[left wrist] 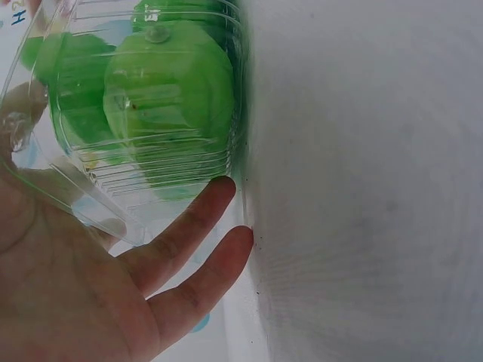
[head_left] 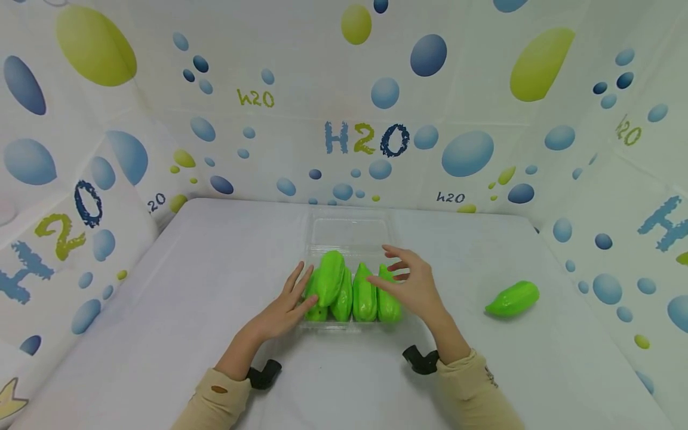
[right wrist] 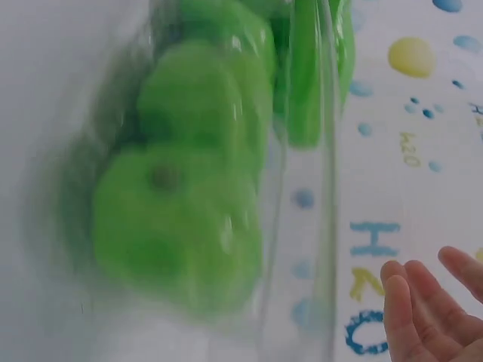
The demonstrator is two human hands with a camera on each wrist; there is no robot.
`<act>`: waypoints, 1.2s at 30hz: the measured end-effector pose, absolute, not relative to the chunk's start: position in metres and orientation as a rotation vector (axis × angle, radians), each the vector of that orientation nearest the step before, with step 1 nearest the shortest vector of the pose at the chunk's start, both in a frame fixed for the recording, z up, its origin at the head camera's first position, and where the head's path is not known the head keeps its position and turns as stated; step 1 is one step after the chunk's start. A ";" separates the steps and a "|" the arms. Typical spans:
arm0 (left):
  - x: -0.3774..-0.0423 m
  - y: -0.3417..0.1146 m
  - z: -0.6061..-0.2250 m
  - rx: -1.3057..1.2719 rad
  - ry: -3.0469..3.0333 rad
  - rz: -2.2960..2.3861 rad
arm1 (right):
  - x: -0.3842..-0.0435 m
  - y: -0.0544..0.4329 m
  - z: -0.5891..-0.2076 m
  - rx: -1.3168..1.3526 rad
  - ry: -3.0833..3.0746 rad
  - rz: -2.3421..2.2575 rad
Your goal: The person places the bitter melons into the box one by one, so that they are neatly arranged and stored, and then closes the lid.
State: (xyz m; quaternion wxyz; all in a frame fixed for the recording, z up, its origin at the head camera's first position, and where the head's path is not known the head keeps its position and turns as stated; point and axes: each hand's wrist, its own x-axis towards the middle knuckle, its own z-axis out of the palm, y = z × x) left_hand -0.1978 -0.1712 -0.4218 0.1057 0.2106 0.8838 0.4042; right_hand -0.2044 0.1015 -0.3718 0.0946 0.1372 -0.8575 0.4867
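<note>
A clear plastic clamshell box [head_left: 349,326] lies with its lid [head_left: 350,232] folded back. Inside stand several bright green, ridged, tapered vegetables [head_left: 365,295] in a row. One more green vegetable [head_left: 331,278] lies on top at the left. My left hand [head_left: 282,310] is at the box's left side, fingers extended along the wall and thumb at the top vegetable's lower end. In the left wrist view, its fingertips [left wrist: 220,188] are by the box's ribbed wall. My right hand [head_left: 414,283] hovers over the right end of the row, thumb and fingers spread apart with nothing between them.
Another green vegetable [head_left: 513,298] lies by itself on the white tabletop [head_left: 462,251], to the right of the box. Behind the table and at both sides hangs a curtain [head_left: 301,54] printed with bubbles and lettering. Black wrist cameras [head_left: 421,360] sit below both hands.
</note>
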 end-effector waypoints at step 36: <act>-0.197 -0.171 -0.423 0.610 2.611 1.193 | -0.189 0.240 -0.350 0.063 -2.648 1.010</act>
